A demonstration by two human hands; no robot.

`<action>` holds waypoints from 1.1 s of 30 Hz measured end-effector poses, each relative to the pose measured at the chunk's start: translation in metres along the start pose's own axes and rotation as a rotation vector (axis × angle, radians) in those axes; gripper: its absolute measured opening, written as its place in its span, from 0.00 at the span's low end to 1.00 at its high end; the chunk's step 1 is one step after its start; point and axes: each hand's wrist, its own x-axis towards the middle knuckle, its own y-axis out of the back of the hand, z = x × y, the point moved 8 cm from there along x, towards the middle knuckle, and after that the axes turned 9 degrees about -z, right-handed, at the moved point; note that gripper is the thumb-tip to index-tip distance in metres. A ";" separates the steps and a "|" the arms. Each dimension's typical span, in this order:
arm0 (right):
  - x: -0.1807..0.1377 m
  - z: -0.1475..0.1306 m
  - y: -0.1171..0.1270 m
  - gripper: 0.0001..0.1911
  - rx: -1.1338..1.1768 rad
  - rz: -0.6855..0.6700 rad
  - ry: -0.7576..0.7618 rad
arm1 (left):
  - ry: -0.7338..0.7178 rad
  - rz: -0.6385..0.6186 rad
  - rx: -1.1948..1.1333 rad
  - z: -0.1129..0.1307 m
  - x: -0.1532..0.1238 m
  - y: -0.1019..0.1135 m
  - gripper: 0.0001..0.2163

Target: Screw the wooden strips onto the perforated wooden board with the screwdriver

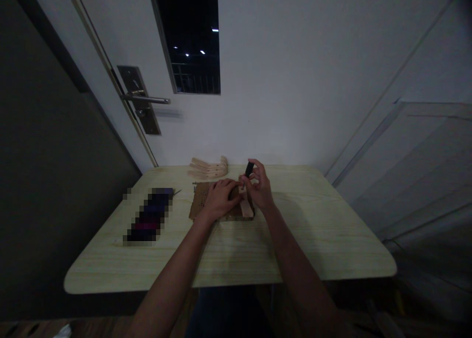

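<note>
My left hand (220, 196) lies over a brown perforated board (199, 204) on the pale wooden table (236, 254), its fingers curled and pressing down on a light wooden piece (246, 207) on the board. My right hand (260, 185) is closed round a small black-handled tool (250, 169), held upright, its lower end hidden where the two hands meet above the wooden piece.
A stack of curved wooden slats (208, 168) lies at the table's far edge by the wall. A blurred dark object (149, 221) sits on the left of the table. A door with a metal handle (145, 100) stands at the left; slatted panels lean at the right.
</note>
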 end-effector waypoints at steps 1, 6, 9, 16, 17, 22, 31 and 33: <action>-0.001 -0.001 0.000 0.27 0.002 -0.015 0.004 | 0.003 -0.001 0.000 0.000 0.000 0.000 0.19; -0.003 -0.003 -0.003 0.26 0.082 -0.093 0.037 | 0.017 0.001 0.008 -0.002 0.001 -0.001 0.18; -0.002 0.002 -0.001 0.27 0.080 -0.033 0.032 | 0.012 0.001 0.007 -0.001 0.001 -0.001 0.18; -0.001 0.001 0.003 0.30 -0.013 0.037 0.010 | 0.002 -0.002 -0.012 0.000 0.001 0.000 0.18; -0.001 -0.002 0.002 0.29 -0.008 0.013 0.013 | 0.000 0.000 -0.010 -0.001 0.001 -0.001 0.19; -0.004 -0.009 -0.002 0.26 0.048 -0.091 0.065 | -0.006 0.010 -0.001 -0.003 0.001 -0.003 0.19; -0.002 -0.004 0.001 0.26 -0.026 0.017 0.041 | 0.009 -0.004 -0.003 -0.001 0.000 0.000 0.18; -0.002 -0.005 0.002 0.26 -0.066 0.041 0.058 | 0.003 -0.002 -0.001 0.000 0.001 0.000 0.18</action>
